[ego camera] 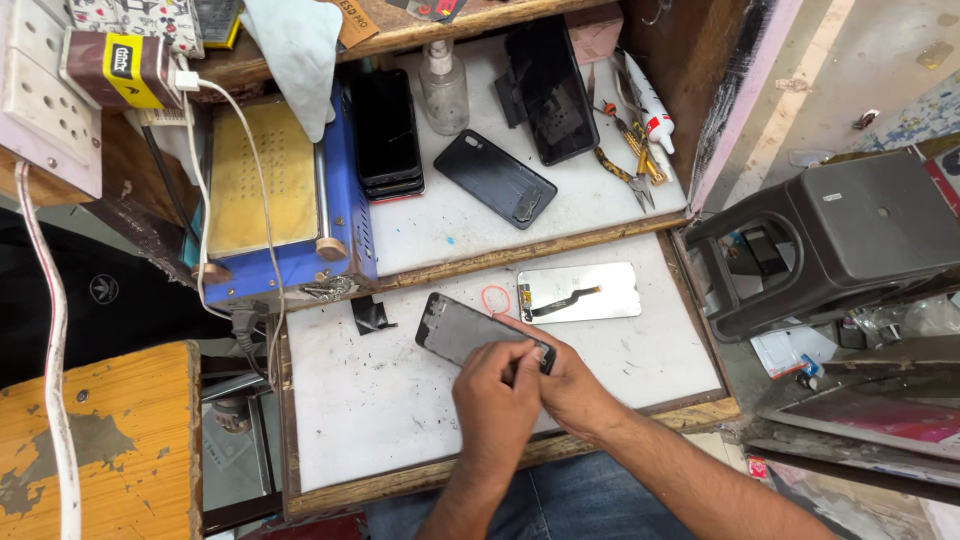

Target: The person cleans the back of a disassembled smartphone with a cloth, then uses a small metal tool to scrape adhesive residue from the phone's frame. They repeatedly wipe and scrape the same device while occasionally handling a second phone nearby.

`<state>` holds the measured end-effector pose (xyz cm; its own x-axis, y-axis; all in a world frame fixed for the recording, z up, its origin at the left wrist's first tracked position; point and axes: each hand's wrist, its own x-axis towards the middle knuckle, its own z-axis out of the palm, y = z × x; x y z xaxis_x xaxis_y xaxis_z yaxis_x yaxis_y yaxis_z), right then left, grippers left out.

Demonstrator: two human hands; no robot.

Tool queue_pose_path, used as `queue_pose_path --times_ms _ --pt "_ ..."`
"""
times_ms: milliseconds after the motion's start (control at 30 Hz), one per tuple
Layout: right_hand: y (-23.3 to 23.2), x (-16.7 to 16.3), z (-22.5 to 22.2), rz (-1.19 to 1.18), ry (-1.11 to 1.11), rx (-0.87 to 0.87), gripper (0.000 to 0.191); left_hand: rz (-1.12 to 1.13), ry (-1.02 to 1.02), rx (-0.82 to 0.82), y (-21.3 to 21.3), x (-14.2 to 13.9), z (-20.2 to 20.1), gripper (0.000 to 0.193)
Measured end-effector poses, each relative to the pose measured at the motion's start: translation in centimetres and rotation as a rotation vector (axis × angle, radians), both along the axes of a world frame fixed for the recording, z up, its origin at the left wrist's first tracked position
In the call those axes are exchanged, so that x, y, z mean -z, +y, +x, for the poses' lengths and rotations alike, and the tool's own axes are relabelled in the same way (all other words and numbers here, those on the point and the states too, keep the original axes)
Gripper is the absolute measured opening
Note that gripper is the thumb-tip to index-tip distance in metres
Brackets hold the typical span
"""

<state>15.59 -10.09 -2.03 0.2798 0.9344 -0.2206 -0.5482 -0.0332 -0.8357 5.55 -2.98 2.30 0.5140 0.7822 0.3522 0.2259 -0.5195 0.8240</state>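
A dark phone frame lies tilted on the white work board. My left hand presses down on its near end, fingers curled over the edge. My right hand grips the same end from the right side. Whether a small tool sits between the fingers is hidden. Just beyond the frame lies a silvery screen panel with a black flex cable, and a red rubber band rests next to it.
A blue heating plate machine stands at the back left. The upper shelf holds stacked phones, a black back cover, a spray bottle, pliers and a glue tube. A dark plastic stool stands right.
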Motion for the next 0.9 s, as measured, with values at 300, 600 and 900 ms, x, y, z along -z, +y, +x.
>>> queue_pose_path --times_ms 300,600,900 --pt "0.4 -1.9 -0.3 -0.102 0.057 -0.015 0.067 -0.376 -0.052 -0.202 6.5 -0.3 -1.3 0.01" --pt "-0.2 -0.1 0.1 -0.112 -0.256 -0.021 0.059 -0.091 0.085 0.038 -1.3 -1.3 0.1 0.008" --pt "0.1 -0.8 0.1 -0.031 -0.092 -0.096 0.072 -0.009 0.3 0.331 2.4 -3.3 -1.2 0.006"
